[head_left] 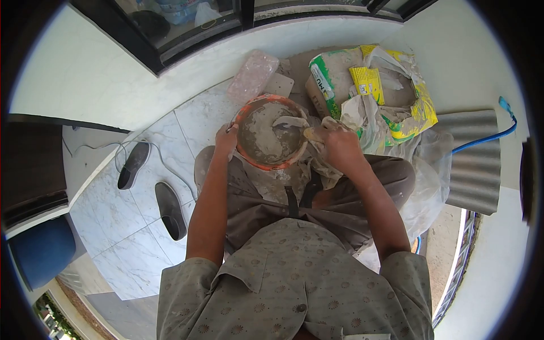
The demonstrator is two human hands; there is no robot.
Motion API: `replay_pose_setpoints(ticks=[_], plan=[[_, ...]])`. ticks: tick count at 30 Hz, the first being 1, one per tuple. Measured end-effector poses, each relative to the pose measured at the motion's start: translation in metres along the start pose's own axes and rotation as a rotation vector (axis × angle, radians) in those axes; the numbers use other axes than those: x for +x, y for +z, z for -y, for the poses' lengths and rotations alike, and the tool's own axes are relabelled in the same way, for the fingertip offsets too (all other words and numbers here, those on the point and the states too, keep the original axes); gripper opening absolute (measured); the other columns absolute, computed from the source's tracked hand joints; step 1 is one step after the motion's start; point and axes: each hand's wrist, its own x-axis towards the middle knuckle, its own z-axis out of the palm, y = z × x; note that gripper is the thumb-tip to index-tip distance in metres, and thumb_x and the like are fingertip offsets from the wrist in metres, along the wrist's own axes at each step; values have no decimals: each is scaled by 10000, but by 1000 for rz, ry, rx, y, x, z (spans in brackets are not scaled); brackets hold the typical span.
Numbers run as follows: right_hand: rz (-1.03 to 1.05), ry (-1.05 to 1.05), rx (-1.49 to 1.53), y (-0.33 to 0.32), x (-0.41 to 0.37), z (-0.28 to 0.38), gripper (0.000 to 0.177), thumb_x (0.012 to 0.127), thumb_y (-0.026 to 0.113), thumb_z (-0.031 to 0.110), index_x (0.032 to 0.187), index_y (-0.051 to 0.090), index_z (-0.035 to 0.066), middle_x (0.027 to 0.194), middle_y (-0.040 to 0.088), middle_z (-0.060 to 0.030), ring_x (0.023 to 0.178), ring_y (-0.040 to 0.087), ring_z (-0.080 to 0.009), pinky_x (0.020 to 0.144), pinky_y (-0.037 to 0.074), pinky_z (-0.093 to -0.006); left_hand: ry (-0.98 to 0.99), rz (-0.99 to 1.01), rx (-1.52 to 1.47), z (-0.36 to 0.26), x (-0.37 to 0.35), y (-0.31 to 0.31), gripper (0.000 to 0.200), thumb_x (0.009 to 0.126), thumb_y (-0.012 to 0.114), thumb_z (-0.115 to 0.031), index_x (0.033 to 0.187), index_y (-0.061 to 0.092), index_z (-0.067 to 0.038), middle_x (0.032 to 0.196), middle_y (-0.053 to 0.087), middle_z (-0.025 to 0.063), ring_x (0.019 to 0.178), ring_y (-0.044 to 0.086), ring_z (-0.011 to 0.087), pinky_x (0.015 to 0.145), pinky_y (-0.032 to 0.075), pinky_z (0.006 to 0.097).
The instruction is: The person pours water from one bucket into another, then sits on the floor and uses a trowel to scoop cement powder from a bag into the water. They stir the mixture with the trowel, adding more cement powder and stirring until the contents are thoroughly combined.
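Observation:
An orange-rimmed bowl [241,141] stands on the floor in front of my crossed legs, with wet grey mix [260,136] inside. My left hand [226,139] grips the bowl's left rim. On the other side, my right hand [337,144] is closed round the handle of a trowel [290,121], whose mix-coated blade reaches over the bowl's right part. Beyond my right hand lies an opened cement bag [340,71], green, yellow and grey, with torn plastic around its mouth.
A pinkish block [253,75] lies behind the bowl. Two dark shoes [134,164] and a thin cable rest on the tiles [113,249] at left. A corrugated sheet [473,164] and blue hose [484,139] are at right, beside clear plastic [428,181].

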Motion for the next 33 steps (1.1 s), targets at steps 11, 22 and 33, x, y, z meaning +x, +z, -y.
replay_pose_setpoints(ticks=[11,22,33], plan=[[-310,313,1148,167,79,9,58,798,625,92,794,602,39,729,613,-7,682,560,-82,650,464,-269,-13,-10,-105,-4,-4,2,359,936,574,-201,1192,566,51,1067,627,107,941,574,156,831,448,279],[-527,131,1278,38,102,26,172,786,684,101,690,559,33,649,557,14,578,503,-75,566,433,-258,-22,17,-143,-3,0,0,355,942,564,-191,1199,563,54,1064,627,107,927,575,153,826,451,279],[-172,258,1263,137,81,15,139,759,716,127,760,600,51,717,609,10,668,577,-83,636,486,-273,-30,12,-58,-10,-3,1,354,956,554,-203,1225,557,29,1085,625,95,967,581,166,860,452,300]])
